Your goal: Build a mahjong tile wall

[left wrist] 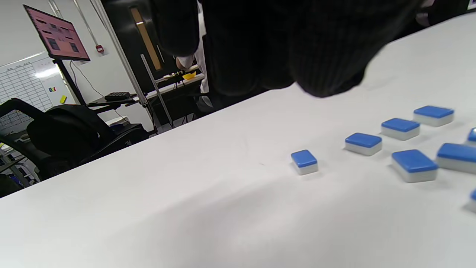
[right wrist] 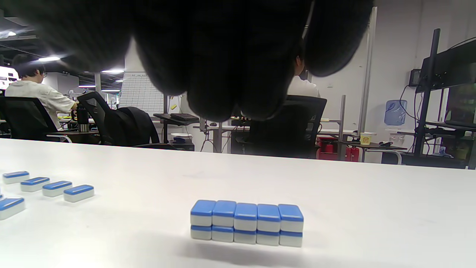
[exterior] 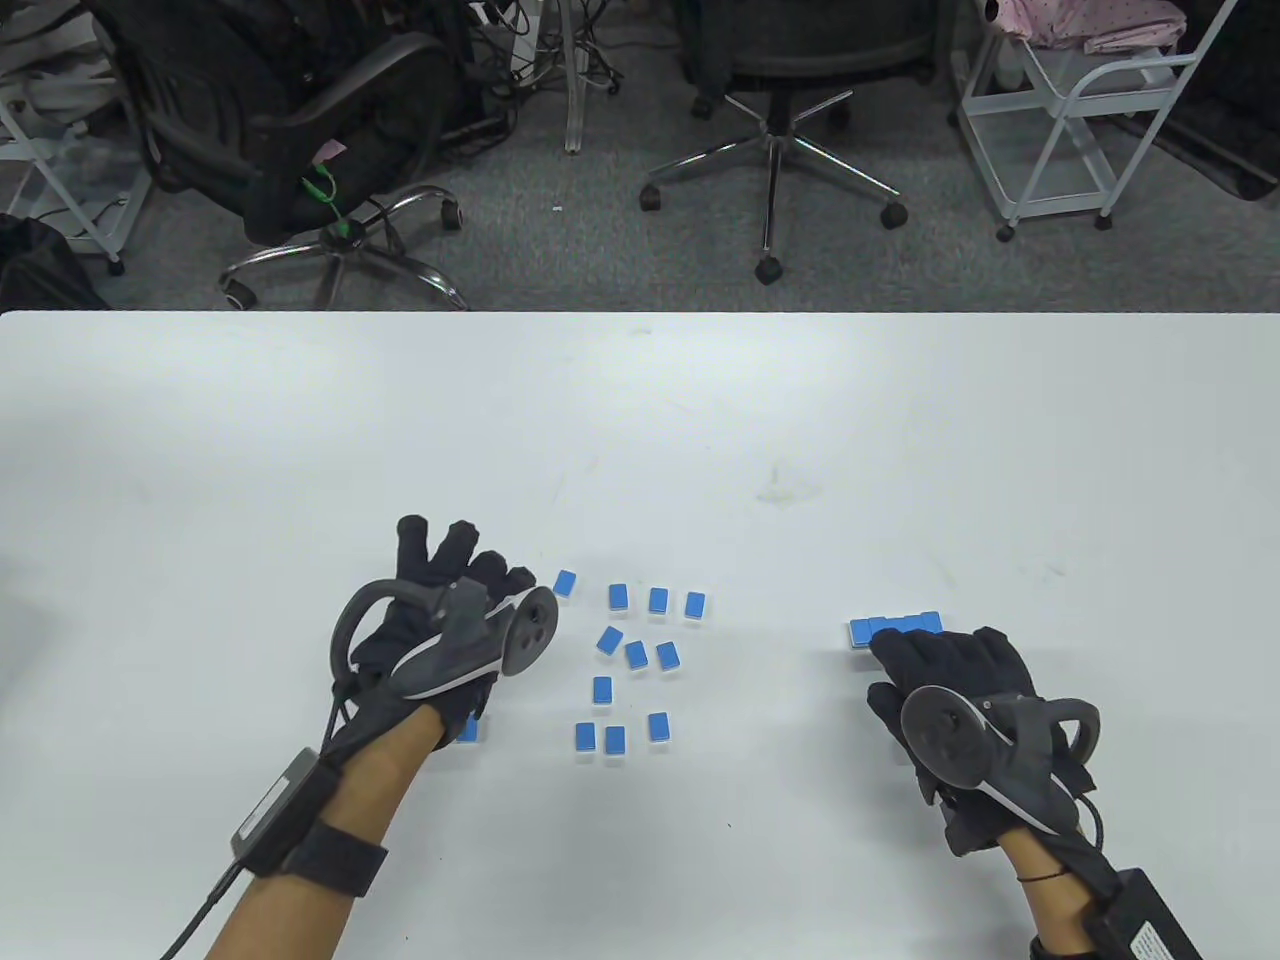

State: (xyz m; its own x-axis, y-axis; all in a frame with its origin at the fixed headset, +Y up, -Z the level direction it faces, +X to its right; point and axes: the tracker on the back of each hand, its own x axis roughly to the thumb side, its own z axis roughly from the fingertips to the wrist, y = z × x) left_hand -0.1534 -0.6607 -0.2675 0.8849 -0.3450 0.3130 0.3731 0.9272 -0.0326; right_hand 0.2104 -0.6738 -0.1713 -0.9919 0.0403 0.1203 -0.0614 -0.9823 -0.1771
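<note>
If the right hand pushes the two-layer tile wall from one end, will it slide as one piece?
Probably not reliably. The tile wall is ten separate hard tiles, so it may buckle. The smooth table should let it slide easily. The low, flat stack seems unlikely to tip.

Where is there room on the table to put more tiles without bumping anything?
The table's far half, beyond both hands, is bare. So is the strip between the loose tiles and the stacked wall. It is crowded between the left hand and that scatter, and the right hand hovers just behind the wall.
</note>
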